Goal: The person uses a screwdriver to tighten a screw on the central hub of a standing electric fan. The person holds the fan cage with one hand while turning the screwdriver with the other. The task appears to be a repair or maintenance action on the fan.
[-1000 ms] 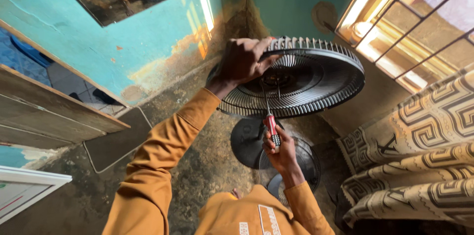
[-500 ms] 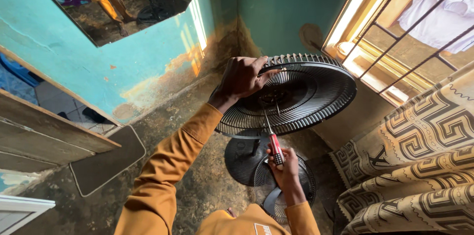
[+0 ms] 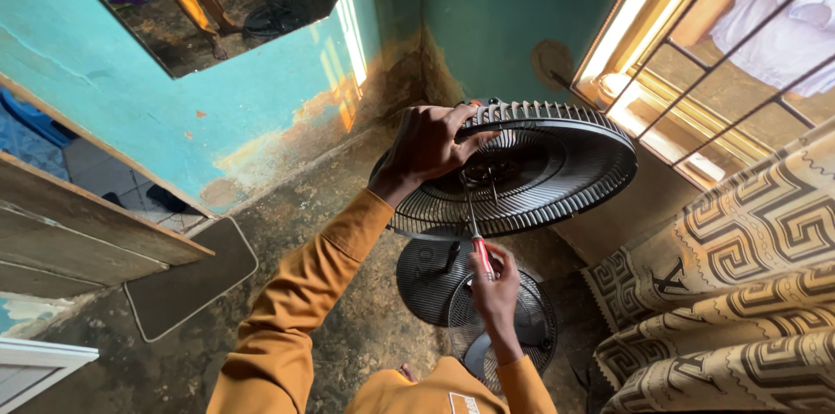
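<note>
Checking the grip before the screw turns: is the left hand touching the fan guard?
Touching. The head view shows the left hand with fingers curled over the fan guard rim.

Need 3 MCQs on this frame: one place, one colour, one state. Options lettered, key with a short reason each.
1. Where does the left hand rest?
A. on the rim of the fan grille
B. on the mat
C. on the curtain

2. What colour is the handle of the screwdriver?
A. blue
B. red
C. green

3. How is the right hand engaged?
A. open and empty
B. flat on the floor
C. closed round the screwdriver, its shaft pointing up into the grille's centre

Key: 1 A, the fingers lie over the grille's edge; 2 B, red shows above the fist; 3 C, the fingers wrap the handle below the hub.
</note>
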